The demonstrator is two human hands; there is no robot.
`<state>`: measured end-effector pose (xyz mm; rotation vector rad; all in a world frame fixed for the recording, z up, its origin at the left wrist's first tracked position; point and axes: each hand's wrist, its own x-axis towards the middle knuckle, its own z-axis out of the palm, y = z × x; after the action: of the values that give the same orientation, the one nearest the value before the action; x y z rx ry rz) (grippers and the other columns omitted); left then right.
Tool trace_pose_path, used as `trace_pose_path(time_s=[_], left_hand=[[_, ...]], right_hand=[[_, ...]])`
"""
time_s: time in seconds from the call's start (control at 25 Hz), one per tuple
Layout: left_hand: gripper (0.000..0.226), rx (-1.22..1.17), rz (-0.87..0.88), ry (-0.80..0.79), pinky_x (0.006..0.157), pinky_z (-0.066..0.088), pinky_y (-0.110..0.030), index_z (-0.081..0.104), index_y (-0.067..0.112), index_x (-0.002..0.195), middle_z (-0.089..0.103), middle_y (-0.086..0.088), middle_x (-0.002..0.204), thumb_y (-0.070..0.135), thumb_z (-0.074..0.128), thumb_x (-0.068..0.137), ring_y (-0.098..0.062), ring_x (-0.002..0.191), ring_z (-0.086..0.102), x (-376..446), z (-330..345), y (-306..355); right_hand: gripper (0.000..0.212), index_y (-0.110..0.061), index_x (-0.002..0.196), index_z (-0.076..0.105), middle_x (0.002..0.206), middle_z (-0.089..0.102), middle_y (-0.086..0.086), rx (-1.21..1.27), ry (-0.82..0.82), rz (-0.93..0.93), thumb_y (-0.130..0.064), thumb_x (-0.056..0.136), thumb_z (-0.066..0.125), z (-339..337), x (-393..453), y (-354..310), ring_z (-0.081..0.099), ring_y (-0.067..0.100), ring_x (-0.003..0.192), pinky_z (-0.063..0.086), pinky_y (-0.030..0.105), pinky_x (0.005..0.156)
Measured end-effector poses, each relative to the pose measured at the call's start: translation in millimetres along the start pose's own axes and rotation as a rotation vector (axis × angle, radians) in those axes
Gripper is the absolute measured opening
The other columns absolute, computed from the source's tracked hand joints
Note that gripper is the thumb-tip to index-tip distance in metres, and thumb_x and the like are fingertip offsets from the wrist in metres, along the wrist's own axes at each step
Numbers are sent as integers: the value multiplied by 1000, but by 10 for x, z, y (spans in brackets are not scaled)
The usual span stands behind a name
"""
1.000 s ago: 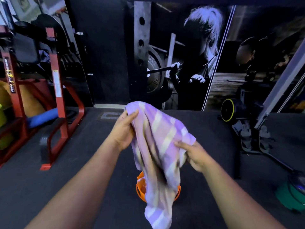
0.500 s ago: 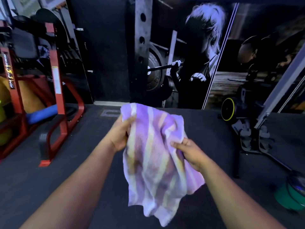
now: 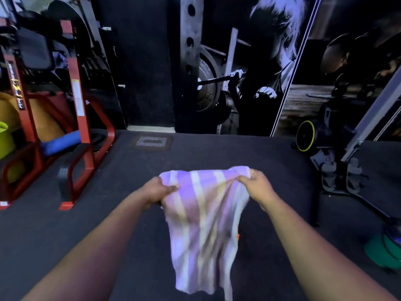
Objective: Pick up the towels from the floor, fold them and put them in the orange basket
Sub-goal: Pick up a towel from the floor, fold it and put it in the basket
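On my far left stands a red steel rack (image 3: 78, 118), its uprights bearing a pale sticker and a black strip with yellow and white lettering; I cannot read either. A blue roll (image 3: 61, 144) lies low inside the frame, with something yellow-green at the left edge.

Moving in, my left hand (image 3: 157, 191) grips the left top corner of the purple striped towel (image 3: 204, 227), fingers curled round the bunched cloth and thumb pressed onto its front. The towel is held up in the air in front of me, above the dark floor mat (image 3: 217, 153). Its top edge runs level from hand to hand, and its long axis hangs straight down towards me, the pale stripes running the same way. The lower end narrows and hangs free.

A thin sliver of the orange basket (image 3: 238, 235) shows at the towel's right edge; the rest is hidden behind the cloth.

My right hand (image 3: 258, 186) pinches the right top corner, fingers closed over the hem.

Behind is a wall mural (image 3: 249, 72) of a person at a barbell. To the right stands a black machine with a yellow-rimmed wheel (image 3: 305, 135), and a green object (image 3: 382, 253) lies at the right edge.
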<state>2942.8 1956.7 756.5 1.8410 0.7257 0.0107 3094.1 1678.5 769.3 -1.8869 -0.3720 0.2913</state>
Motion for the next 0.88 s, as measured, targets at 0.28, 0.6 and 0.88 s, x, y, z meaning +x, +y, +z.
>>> trace_pose_path(time_s=[0.28,0.6,0.88], left_hand=[[30,-444,31,26,76,59,-37,72,11,106,78,-14,102,39,70,94,-24,84,75,11,106,191],[14,-311,136,-45,39,42,-19,65,10,84,68,-4,65,18,72,94,-12,47,59,-74,-81,324],[12,-392,65,273,31,25,-13,64,7,90,52,4,42,16,65,98,-8,26,39,184,-28,300]], right_hand=[[24,-11,94,69,84,69,9,514,84,365,-34,89,64,-111,174,-156,64,27,76,51,35,70],[14,-4,94,72,82,72,13,-58,-19,86,-4,83,64,-290,221,-13,67,27,74,50,38,67],[18,-16,110,67,84,66,7,511,-89,169,-13,94,61,-353,214,65,56,18,65,43,31,57]])
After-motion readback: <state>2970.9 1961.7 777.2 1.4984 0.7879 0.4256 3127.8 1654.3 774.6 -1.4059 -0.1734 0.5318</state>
